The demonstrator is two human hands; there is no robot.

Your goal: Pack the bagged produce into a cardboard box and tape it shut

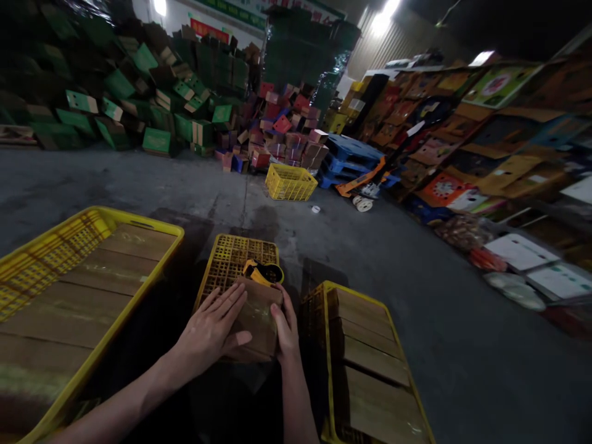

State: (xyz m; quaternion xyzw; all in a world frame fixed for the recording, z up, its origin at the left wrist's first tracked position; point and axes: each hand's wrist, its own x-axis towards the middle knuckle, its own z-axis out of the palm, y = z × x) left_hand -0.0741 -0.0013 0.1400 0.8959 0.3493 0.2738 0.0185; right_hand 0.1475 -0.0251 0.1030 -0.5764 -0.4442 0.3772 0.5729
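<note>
A small brown cardboard box (259, 314) with a shiny strip of tape on top is between my hands, at the near end of an upturned yellow crate (222, 259). My left hand (215, 327) lies on the box's top left part, its fingers stretched out flat. My right hand (285, 324) grips the right side, thumb on the top edge and fingers down the far side. Just beyond the box, a yellow and black tape dispenser (259, 272) rests on the upturned crate. The box's underside is hidden.
A yellow crate (178, 232) on the left holds several brown boxes, as does another crate (386, 303) on the right. Farther off stand a yellow basket (291, 183), blue pallets (354, 151) and an orange pallet jack (363, 182). Piled cartons (157, 140) line the back.
</note>
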